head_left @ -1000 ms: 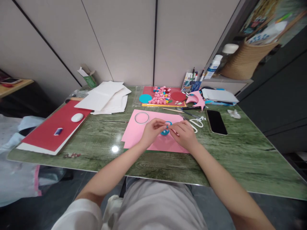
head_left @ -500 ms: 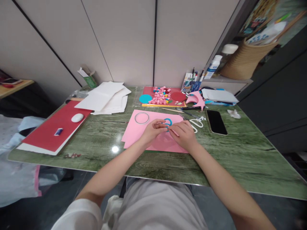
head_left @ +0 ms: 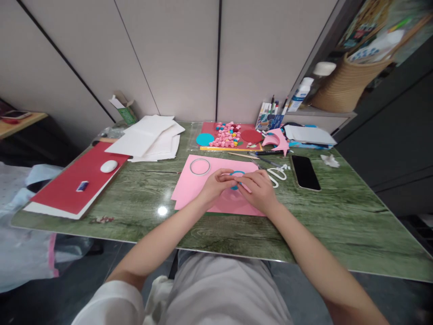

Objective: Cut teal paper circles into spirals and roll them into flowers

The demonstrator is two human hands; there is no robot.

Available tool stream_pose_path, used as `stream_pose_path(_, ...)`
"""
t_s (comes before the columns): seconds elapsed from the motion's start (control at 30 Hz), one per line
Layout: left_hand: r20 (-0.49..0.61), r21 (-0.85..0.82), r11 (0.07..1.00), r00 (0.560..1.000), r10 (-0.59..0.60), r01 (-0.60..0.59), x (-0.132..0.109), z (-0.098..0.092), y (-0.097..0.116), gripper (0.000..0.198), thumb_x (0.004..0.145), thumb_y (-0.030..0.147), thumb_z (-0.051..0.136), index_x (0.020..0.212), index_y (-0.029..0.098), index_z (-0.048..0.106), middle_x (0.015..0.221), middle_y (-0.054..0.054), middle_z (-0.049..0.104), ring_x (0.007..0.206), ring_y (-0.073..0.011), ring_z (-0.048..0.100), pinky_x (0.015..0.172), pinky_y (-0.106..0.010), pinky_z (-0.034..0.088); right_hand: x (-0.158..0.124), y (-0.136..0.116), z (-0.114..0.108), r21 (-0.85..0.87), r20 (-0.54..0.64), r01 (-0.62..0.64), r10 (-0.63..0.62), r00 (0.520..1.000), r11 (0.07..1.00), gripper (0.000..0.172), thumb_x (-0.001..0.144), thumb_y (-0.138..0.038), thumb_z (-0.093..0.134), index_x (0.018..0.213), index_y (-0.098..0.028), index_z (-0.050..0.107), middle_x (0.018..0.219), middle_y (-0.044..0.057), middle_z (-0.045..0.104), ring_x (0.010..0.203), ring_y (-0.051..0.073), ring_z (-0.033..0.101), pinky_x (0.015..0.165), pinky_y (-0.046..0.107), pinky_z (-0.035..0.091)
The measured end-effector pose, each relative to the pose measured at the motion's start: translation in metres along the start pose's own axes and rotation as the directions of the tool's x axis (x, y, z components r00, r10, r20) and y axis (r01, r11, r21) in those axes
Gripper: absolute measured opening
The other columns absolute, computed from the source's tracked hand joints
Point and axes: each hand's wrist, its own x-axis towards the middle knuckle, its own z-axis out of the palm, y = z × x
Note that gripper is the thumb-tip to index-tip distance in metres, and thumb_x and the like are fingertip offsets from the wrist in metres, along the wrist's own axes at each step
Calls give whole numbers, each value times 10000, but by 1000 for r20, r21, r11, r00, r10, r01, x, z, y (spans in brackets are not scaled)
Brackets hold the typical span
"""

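Note:
My left hand point(head_left: 215, 186) and my right hand point(head_left: 260, 189) meet over pink paper sheets point(head_left: 187, 187), fingertips pinched close together. Between them a thin blue paper strip point(head_left: 237, 172) bends into a loop, partly hidden by the fingers. Both hands grip it. On the pink paper, to the left, lies a thin grey ring point(head_left: 200, 167). White-handled scissors point(head_left: 277, 175) rest just right of my right hand.
Behind the hands sits a clear bag with pink flower pieces point(head_left: 226, 135). A black phone point(head_left: 306, 172) lies to the right. Red paper point(head_left: 74, 185) bearing a white mouse point(head_left: 109, 166) is on the left, near white sheets point(head_left: 145, 135). Markers point(head_left: 270, 116) stand at the back.
The blue strip has shifted: its inner curl no longer shows, and it appears as one wider loop around the fingertips. Both hands stay nearly in place.

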Motion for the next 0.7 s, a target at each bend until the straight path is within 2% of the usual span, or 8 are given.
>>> stream_pose_path(0.37, -12, -53, 996, 997, -72, 71, 0, 1, 2, 347, 551, 157, 745, 862, 129, 596, 686, 2, 643, 646, -81, 583, 672, -229, 409, 3, -3, -1, 57, -19, -53, 54, 998, 997, 182, 780, -173, 572, 953, -221, 599, 809, 32, 626, 764, 156, 566, 742, 324, 391)
stream_pose_path(0.5, 9, -66, 995, 998, -68, 68, 0, -1, 0, 334, 569, 170, 740, 868, 136, 595, 679, 5, 639, 655, -85, 586, 664, -223, 407, 4, -6, 0, 120, -47, -120, 126, 991, 985, 165, 782, -191, 570, 940, -224, 603, 797, 31, 606, 738, 155, 554, 732, 322, 407)
stream_pose_path(0.7, 23, -105, 992, 998, -63, 65, -1, -2, 0, 332, 580, 153, 732, 881, 140, 593, 699, 2, 648, 671, -85, 591, 672, -220, 408, 4, -9, 2, 212, -28, -209, 219, 975, 955, 156, 782, -192, 565, 926, -229, 614, 776, 22, 576, 664, 138, 530, 704, 316, 423)
